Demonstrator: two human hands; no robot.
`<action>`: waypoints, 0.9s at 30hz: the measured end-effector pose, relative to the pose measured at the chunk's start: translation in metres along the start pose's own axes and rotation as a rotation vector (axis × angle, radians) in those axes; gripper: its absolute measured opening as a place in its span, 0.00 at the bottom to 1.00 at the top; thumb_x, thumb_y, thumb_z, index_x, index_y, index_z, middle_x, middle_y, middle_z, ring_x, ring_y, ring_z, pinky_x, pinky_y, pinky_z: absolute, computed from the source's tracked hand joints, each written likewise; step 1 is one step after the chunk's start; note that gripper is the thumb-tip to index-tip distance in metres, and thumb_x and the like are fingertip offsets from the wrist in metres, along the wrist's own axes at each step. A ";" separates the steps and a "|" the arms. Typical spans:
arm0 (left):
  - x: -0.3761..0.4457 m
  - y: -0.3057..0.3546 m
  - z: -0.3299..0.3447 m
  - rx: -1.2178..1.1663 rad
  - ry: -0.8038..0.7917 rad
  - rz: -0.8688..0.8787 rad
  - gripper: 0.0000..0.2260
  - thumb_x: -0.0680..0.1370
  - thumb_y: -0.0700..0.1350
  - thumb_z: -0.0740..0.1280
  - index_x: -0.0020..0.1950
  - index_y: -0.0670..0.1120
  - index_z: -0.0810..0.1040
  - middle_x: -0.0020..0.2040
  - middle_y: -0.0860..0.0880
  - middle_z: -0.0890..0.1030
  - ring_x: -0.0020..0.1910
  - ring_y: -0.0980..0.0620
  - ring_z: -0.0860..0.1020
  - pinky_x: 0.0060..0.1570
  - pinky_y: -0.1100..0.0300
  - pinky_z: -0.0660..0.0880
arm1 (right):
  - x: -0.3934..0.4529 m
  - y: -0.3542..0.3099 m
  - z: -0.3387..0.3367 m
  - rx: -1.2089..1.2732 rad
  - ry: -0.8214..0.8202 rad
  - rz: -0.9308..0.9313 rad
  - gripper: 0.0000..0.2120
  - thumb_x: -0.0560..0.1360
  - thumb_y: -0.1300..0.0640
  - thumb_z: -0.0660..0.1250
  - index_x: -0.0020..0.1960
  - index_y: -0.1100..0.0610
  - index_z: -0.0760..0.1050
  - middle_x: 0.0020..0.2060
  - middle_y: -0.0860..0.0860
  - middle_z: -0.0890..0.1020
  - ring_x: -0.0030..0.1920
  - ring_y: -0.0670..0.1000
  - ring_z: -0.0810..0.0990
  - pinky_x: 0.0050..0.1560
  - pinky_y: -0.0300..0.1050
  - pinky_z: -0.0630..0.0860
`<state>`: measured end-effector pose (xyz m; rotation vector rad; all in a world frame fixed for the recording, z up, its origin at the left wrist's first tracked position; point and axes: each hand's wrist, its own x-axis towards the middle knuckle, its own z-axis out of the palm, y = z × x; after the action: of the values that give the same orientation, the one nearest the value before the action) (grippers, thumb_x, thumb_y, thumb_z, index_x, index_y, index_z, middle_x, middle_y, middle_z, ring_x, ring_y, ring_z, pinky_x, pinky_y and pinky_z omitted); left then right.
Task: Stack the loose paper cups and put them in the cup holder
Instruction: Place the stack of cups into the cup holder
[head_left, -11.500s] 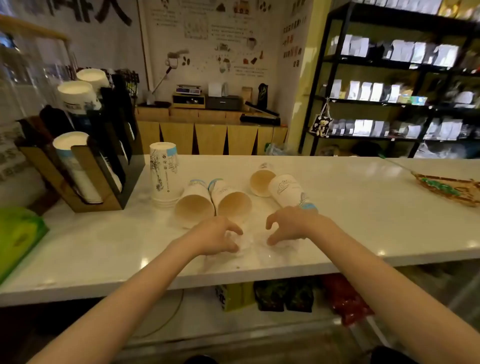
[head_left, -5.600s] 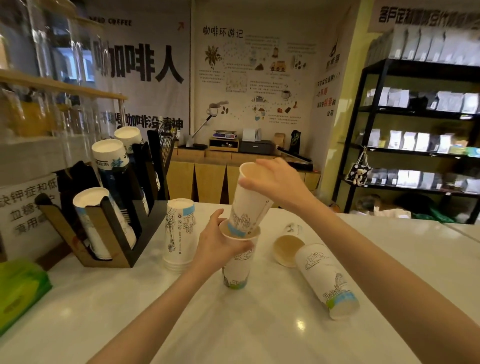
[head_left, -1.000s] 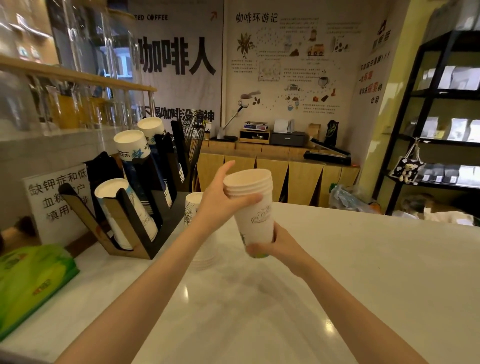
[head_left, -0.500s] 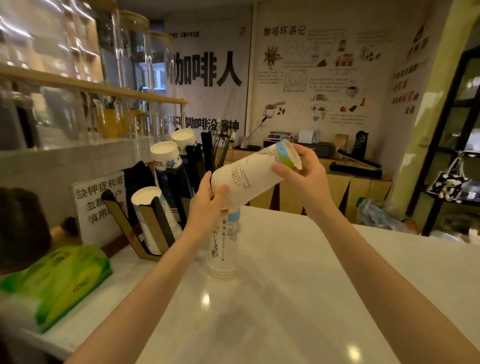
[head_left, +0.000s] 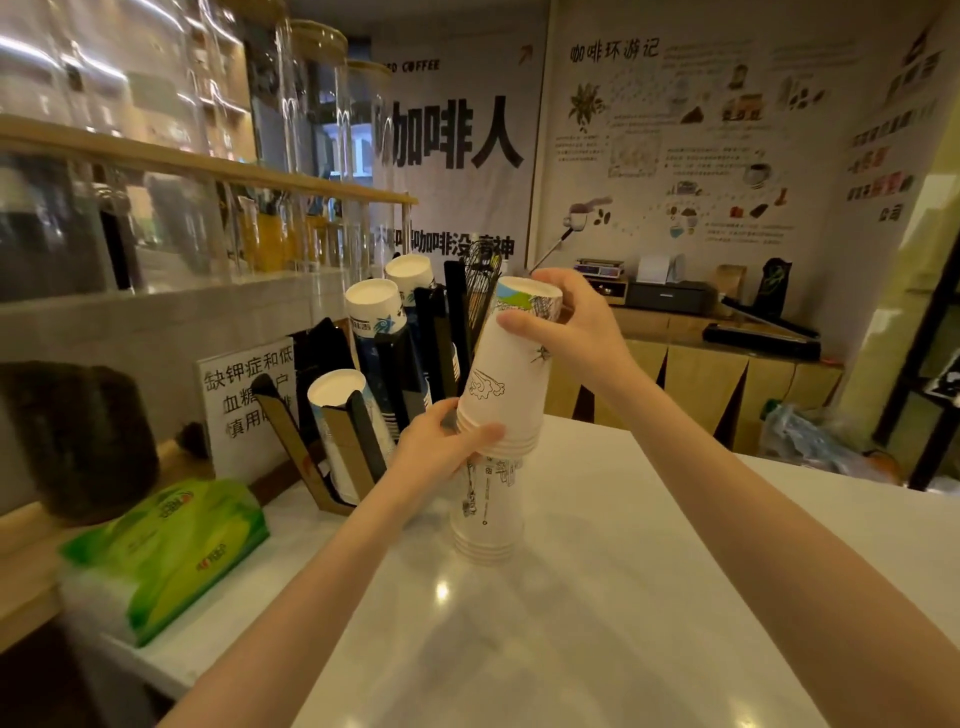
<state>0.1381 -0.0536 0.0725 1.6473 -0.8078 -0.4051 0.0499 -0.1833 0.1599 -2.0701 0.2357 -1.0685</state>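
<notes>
Frame center: both hands grip inverted nested cups (head_left: 511, 379) — right hand (head_left: 566, 325) at base, left hand (head_left: 441, 449) at rims — over standing stack (head_left: 488, 512); cup holder (head_left: 363, 395) left.

Both hands (head_left: 571, 332) hold an inverted cup stack (head_left: 506, 384) over, perhaps touching, the counter stack (head_left: 485, 512).

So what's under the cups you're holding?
Another upside-down stack of cups stands on the white counter, right beneath the held cups. The left hand covers where the two meet, so touching can't be told.
</notes>
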 end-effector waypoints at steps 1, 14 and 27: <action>0.000 -0.004 0.000 0.027 -0.004 -0.017 0.27 0.69 0.52 0.71 0.66 0.50 0.67 0.43 0.48 0.78 0.52 0.45 0.76 0.51 0.42 0.76 | 0.000 0.004 0.004 0.001 -0.010 0.018 0.30 0.67 0.50 0.72 0.66 0.54 0.66 0.53 0.47 0.75 0.52 0.47 0.77 0.43 0.37 0.78; -0.008 -0.058 0.012 0.206 -0.118 -0.192 0.32 0.68 0.56 0.71 0.68 0.49 0.63 0.60 0.41 0.78 0.58 0.42 0.77 0.46 0.57 0.75 | -0.035 0.053 0.040 -0.042 -0.117 0.153 0.32 0.66 0.49 0.73 0.66 0.53 0.65 0.54 0.48 0.74 0.53 0.48 0.75 0.48 0.42 0.78; -0.014 -0.075 0.020 0.208 -0.129 -0.165 0.31 0.70 0.54 0.69 0.70 0.52 0.61 0.59 0.48 0.75 0.49 0.54 0.71 0.43 0.66 0.70 | -0.051 0.064 0.045 0.022 -0.170 0.230 0.34 0.68 0.51 0.72 0.69 0.52 0.60 0.56 0.46 0.72 0.55 0.47 0.73 0.50 0.41 0.77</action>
<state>0.1372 -0.0532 -0.0067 1.9043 -0.8339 -0.5631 0.0629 -0.1776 0.0675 -2.0436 0.3655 -0.7503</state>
